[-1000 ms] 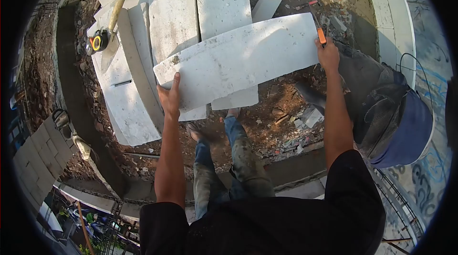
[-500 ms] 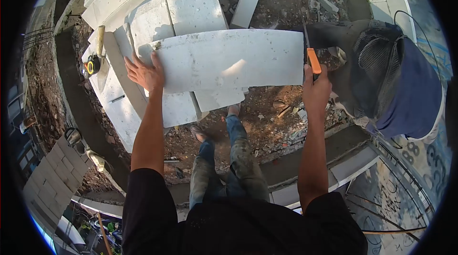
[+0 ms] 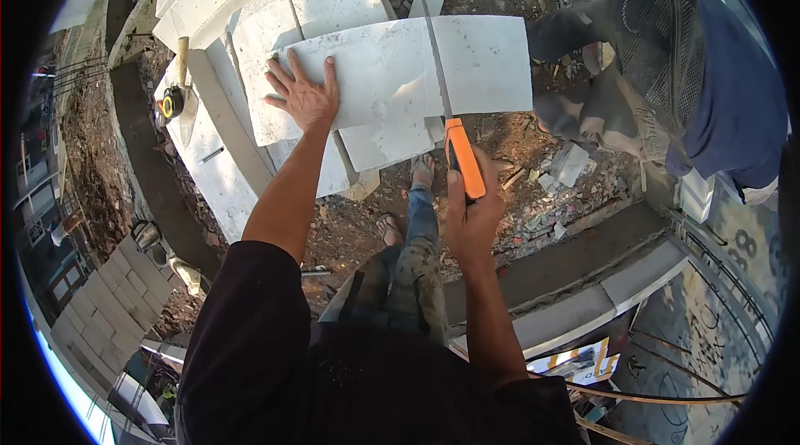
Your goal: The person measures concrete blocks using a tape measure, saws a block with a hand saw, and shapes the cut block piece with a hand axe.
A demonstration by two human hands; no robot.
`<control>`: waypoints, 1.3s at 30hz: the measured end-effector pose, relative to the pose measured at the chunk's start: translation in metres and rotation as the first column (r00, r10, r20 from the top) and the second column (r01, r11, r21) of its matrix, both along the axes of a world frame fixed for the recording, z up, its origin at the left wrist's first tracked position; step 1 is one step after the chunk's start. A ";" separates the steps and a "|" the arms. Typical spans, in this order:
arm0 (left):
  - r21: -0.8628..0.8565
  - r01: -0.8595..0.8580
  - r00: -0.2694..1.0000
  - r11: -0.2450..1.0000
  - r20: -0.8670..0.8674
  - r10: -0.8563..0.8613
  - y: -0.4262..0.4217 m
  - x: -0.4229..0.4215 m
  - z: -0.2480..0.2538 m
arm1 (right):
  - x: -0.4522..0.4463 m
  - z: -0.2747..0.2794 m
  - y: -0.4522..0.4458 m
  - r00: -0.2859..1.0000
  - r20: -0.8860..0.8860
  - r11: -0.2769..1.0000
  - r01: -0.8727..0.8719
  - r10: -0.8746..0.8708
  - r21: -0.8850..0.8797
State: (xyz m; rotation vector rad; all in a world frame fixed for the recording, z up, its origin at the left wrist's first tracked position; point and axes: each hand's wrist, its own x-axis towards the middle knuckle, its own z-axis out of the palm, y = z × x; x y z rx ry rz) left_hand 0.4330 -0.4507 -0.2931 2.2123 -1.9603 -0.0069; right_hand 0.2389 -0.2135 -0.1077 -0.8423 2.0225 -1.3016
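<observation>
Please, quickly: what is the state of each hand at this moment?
Left hand: open, fingers spread on the white block.
Right hand: closed, holding the orange-handled saw.

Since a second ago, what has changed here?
The left hand released its end of the long block and now lies flat on top; the right hand released the other end, bringing the saw leftward across the block. The trowel and tape measure stayed put.

Saw (image 3: pixel 441 78) cropped (top edge), left hand's (image 3: pixel 307 102) palm hidden
</observation>
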 end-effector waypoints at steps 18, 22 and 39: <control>0.077 0.307 0.947 0.948 -0.119 -0.297 -0.034 -0.144 0.002 | 0.004 -0.034 0.036 0.991 0.100 0.995 -0.090 0.085 0.049; 0.102 0.303 0.949 0.947 -0.125 -0.290 -0.035 -0.144 0.002 | 0.020 -0.038 0.068 0.997 0.025 0.997 -0.078 0.077 0.029; 0.005 0.378 0.922 0.926 -0.093 -0.376 -0.032 -0.139 -0.007 | 0.043 -0.071 0.106 0.999 -0.029 0.999 -0.043 0.042 -0.030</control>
